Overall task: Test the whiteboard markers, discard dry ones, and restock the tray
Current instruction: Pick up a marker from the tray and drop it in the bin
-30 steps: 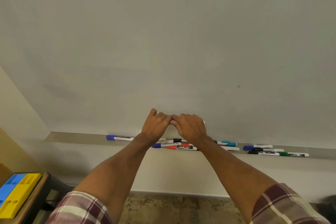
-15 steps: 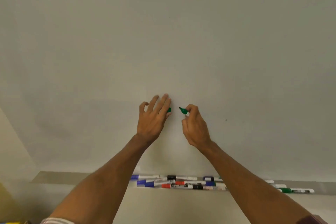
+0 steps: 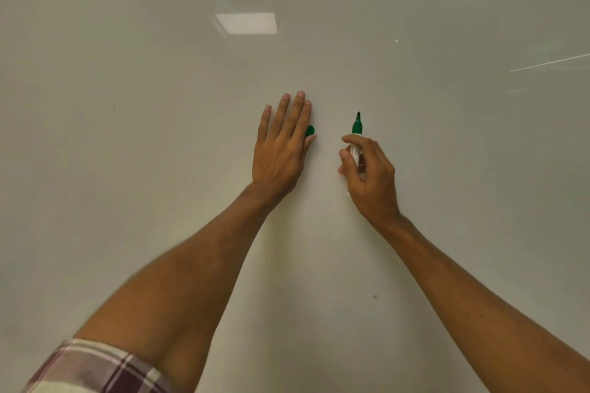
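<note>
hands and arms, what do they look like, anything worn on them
The left hand and right hand are bare: no gloves, rings or watch show. Forearms are bare too. A plaid sleeve in maroon and cream sits pushed up near the left elbow; no right sleeve is in view.

1 view only: head-worn wide-angle camera. Faces forward, close onto glossy pale-grey whiteboard surface [image 3: 127, 169], which fills whole frame. Bare forearms enter from 2 bottom corners and converge on centre, where left hand [image 3: 281, 150] and right hand [image 3: 370, 175] sit. Plaid sleeve cuff [image 3: 95, 367] at bottom-left edge. Reflected rectangular ceiling lights [image 3: 245, 22] near top.
</note>
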`<state>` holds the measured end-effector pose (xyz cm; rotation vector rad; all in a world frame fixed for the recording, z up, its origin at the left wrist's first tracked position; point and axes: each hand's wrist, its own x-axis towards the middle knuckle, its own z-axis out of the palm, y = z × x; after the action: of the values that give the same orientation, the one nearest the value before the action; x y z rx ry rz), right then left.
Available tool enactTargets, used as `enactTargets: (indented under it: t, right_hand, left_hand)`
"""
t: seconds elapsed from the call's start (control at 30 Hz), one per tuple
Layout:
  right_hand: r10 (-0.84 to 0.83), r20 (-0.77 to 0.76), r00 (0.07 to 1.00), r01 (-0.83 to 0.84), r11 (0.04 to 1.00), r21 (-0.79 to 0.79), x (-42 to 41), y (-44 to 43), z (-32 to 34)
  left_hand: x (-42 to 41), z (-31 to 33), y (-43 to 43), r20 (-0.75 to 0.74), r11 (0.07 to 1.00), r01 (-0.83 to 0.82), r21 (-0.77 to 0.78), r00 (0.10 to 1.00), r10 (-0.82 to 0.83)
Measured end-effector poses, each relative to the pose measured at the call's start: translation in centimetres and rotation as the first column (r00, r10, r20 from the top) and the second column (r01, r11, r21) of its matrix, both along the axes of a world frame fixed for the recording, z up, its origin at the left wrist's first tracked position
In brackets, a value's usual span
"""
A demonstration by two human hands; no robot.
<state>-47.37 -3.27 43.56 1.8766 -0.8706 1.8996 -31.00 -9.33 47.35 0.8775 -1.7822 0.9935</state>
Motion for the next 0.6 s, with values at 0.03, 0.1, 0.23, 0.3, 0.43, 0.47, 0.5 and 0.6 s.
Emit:
enactTargets:
  t: [0.03,0.1,0.23,0.3,0.43,0.47,0.5,0.6]
  right_hand:
    - [0.000,-0.010,1.000,0.000,1.000,-0.010,-0.4,0.0,0.7]
    - [-0.013,-0.053,0.998,0.012,1.000,-0.024,-1.3,-0.1,1.6]
    - [-0.090,-0.083,0.992,0.080,0.990,-0.117,-2.1,-0.2,3.1]
    - [-0.147,-0.053,0.988,0.132,0.966,-0.221,-2.1,-0.5,3.9]
    - [-0.020,0.161,0.987,0.052,0.979,-0.195,-2.0,-0.8,4.9]
    - [0.012,0.211,0.977,0.024,0.986,-0.167,-2.1,-0.9,5.0]
    - [0.018,0.246,0.969,0.020,0.988,-0.151,-2.1,-1.0,5.1]
    - [-0.008,0.285,0.959,0.052,0.988,-0.147,-2.4,-1.2,5.3]
  left_hand:
    - [-0.4,0.3,-0.2,-0.021,1.000,0.018,0.009,1.000,-0.018]
    - [-0.8,0.3,-0.6,-0.051,0.999,0.051,0.020,0.997,-0.050]
    - [-0.6,-0.1,-1.3,-0.042,0.998,0.062,-0.023,0.997,-0.063]
    - [-0.5,-0.1,-1.4,-0.047,0.997,0.059,-0.051,0.997,-0.062]
    - [-0.6,-0.2,-1.5,-0.049,0.995,0.058,-0.077,0.997,-0.062]
    - [-0.6,-0.3,-1.5,-0.049,0.995,0.057,-0.083,0.997,-0.061]
    - [-0.6,-0.3,-1.6,-0.049,0.995,0.056,-0.088,0.997,-0.061]
    - [-0.6,-0.3,-1.6,-0.051,0.993,0.062,-0.098,0.996,-0.068]
